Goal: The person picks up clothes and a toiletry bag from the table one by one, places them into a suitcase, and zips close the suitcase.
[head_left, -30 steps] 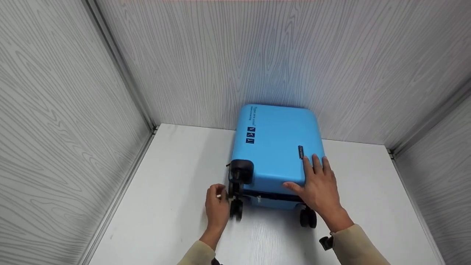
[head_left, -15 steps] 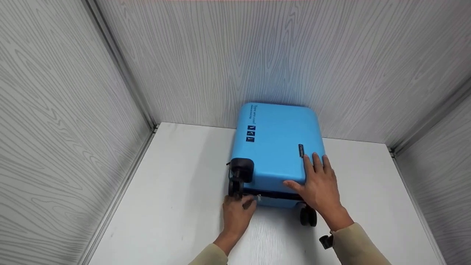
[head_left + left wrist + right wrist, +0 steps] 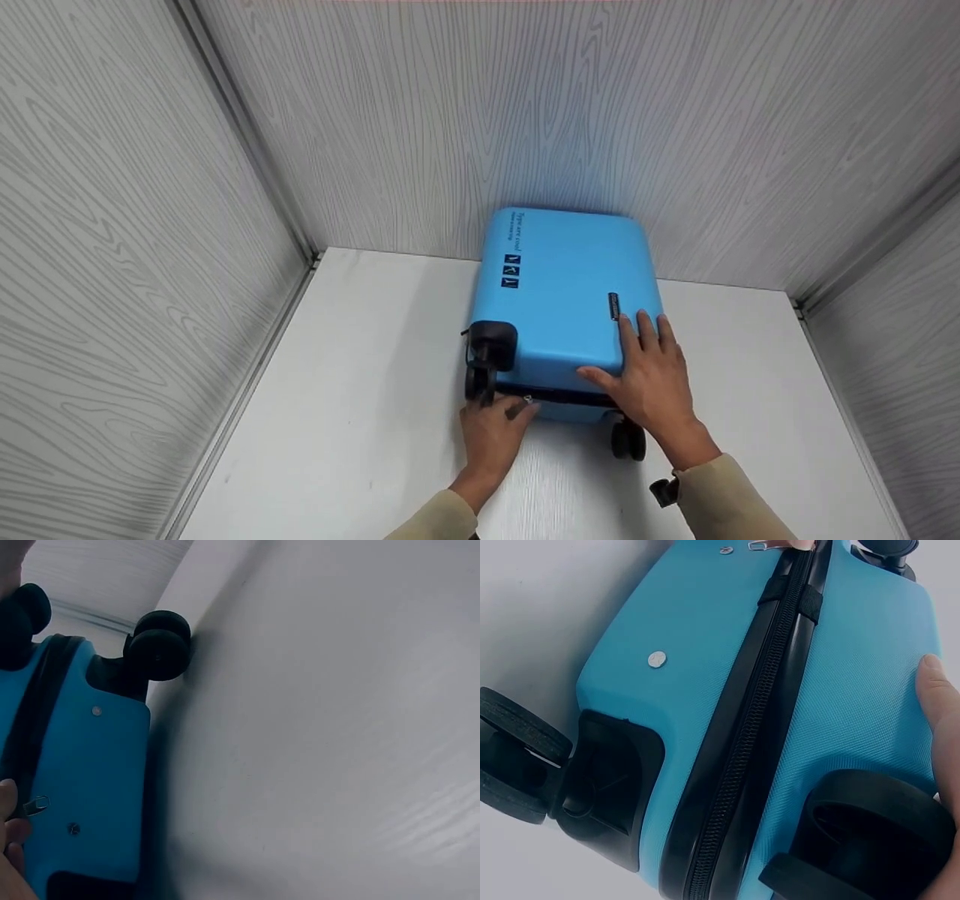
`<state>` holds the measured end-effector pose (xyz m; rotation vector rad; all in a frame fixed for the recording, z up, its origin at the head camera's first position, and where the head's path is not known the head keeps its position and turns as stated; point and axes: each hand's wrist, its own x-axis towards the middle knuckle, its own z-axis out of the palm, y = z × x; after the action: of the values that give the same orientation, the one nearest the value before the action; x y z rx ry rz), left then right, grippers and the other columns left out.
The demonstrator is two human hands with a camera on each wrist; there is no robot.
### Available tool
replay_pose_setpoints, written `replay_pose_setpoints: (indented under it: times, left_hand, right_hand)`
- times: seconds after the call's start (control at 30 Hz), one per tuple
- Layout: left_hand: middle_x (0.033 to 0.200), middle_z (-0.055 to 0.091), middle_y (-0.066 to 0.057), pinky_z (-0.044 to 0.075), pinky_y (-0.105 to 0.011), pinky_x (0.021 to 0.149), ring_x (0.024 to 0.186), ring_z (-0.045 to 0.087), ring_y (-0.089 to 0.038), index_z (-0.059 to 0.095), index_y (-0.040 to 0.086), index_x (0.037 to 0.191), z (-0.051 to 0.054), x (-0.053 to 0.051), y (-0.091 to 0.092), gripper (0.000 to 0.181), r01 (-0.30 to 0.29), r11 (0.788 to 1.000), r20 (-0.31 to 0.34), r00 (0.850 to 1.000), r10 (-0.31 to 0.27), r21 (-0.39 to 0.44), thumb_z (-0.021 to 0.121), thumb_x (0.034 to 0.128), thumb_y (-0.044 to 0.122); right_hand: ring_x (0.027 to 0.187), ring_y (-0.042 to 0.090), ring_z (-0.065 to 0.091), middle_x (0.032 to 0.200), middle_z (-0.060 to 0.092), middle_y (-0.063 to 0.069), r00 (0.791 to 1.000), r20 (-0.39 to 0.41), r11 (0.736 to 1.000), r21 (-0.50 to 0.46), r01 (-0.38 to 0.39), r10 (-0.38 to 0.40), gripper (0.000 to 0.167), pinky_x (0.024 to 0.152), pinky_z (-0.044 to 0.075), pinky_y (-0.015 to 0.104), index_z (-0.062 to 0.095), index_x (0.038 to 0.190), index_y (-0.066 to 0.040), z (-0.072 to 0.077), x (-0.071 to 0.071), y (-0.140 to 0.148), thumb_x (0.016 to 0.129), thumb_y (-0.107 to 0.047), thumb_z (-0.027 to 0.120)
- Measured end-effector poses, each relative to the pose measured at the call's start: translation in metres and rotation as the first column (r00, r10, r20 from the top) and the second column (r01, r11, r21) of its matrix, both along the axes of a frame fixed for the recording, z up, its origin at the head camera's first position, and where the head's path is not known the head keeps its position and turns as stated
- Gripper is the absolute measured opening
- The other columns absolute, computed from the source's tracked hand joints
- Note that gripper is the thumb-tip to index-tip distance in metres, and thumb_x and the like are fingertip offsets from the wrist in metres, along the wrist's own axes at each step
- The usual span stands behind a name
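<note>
A light blue hard-shell suitcase (image 3: 566, 277) lies flat, its wheeled end towards me. Along that end runs a black zipper (image 3: 742, 742), closed over the stretch seen in the right wrist view. My left hand (image 3: 491, 442) is at the zipper beside the left wheels, fingers curled and pinching at the metal zipper pull (image 3: 36, 805); part of the pull sticks out past the fingertips. My right hand (image 3: 656, 390) rests spread on the suitcase's near right corner, its thumb (image 3: 937, 694) against the end face.
Black caster wheels (image 3: 480, 381) jut from the near left corner, and another pair (image 3: 628, 440) sits low at the near right. The white floor panel (image 3: 360, 360) surrounds the suitcase. Behind it stands a grey wood-grain wall (image 3: 420, 135), with side walls left and right.
My left hand has moved right, from outside the left wheels to the zipper pull on the end face. My right hand has stayed on the suitcase.
</note>
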<state>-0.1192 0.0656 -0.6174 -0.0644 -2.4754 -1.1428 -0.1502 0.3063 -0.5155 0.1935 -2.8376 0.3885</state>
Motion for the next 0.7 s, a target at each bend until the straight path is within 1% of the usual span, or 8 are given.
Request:
replay_pose_setpoints:
  times: [0.1, 0.2, 0.33, 0.4, 0.57, 0.7]
  left_hand:
    - [0.089, 0.066, 0.01, 0.043, -0.042, 0.083, 0.09, 0.06, -0.012, 0.082, 0.026, 0.081, -0.0005, -0.0011, 0.0017, 0.018, -0.021, 1.0, -0.026, 0.999, 0.021, -0.009, 0.089, 0.0842, 0.042]
    - [0.083, 0.069, 0.009, 0.045, -0.042, 0.08, 0.087, 0.063, -0.015, 0.082, 0.024, 0.08, -0.002, -0.0021, 0.0024, 0.015, -0.036, 0.999, -0.077, 0.996, 0.035, -0.009, 0.091, 0.0832, 0.037]
    - [0.081, 0.073, 0.008, 0.046, -0.044, 0.078, 0.083, 0.066, -0.016, 0.083, 0.022, 0.081, -0.0037, -0.0032, 0.0018, 0.012, -0.038, 0.999, -0.151, 0.988, 0.035, -0.023, 0.091, 0.0823, 0.031]
    - [0.081, 0.074, 0.008, 0.048, -0.045, 0.079, 0.081, 0.067, -0.015, 0.083, 0.022, 0.081, -0.0041, -0.0034, 0.0011, 0.012, -0.036, 0.999, -0.172, 0.985, 0.029, -0.037, 0.091, 0.0819, 0.029]
    - [0.082, 0.074, 0.009, 0.049, -0.045, 0.079, 0.081, 0.067, -0.012, 0.083, 0.022, 0.08, -0.0053, -0.0039, 0.0007, 0.01, -0.042, 0.997, -0.192, 0.981, 0.028, -0.069, 0.091, 0.0797, 0.027]
    - [0.082, 0.074, 0.009, 0.049, -0.044, 0.076, 0.08, 0.067, -0.012, 0.082, 0.023, 0.08, -0.0058, -0.0041, 0.0009, 0.01, -0.049, 0.995, -0.202, 0.979, 0.031, -0.082, 0.09, 0.079, 0.027]
  right_hand:
    - [0.156, 0.053, 0.021, 0.167, 0.032, 0.029, 1.0, -0.012, 1.0, -0.003, -0.003, 0.003, 0.112, 0.117, 0.032, 0.072, 0.036, 0.164, -0.004, -0.0003, -0.0007, 0.0005, 0.086, -0.077, 0.069]
    - [0.156, 0.053, 0.021, 0.167, 0.032, 0.029, 1.0, -0.014, 1.0, -0.008, -0.007, 0.007, 0.113, 0.117, 0.032, 0.072, 0.036, 0.164, -0.004, -0.0001, -0.0012, 0.0002, 0.085, -0.077, 0.07]
    - [0.156, 0.054, 0.021, 0.167, 0.031, 0.029, 1.0, -0.006, 1.0, -0.005, -0.004, 0.003, 0.113, 0.118, 0.031, 0.072, 0.035, 0.164, -0.004, 0.0004, -0.0008, -0.0004, 0.085, -0.078, 0.068]
    - [0.156, 0.053, 0.02, 0.168, 0.031, 0.028, 1.0, -0.002, 1.0, -0.002, 0.0, 0.0, 0.113, 0.118, 0.031, 0.072, 0.035, 0.164, -0.004, 0.0002, -0.0009, -0.0003, 0.086, -0.079, 0.068]
    - [0.157, 0.053, 0.02, 0.168, 0.03, 0.028, 1.0, 0.003, 1.0, -0.003, 0.005, -0.005, 0.114, 0.119, 0.03, 0.071, 0.034, 0.164, -0.004, 0.0004, -0.0004, 0.0, 0.086, -0.08, 0.067]
    - [0.156, 0.054, 0.02, 0.168, 0.03, 0.028, 1.0, 0.005, 1.0, -0.007, 0.004, -0.004, 0.114, 0.119, 0.029, 0.072, 0.035, 0.164, -0.004, 0.0009, 0.0006, -0.0003, 0.086, -0.08, 0.066]
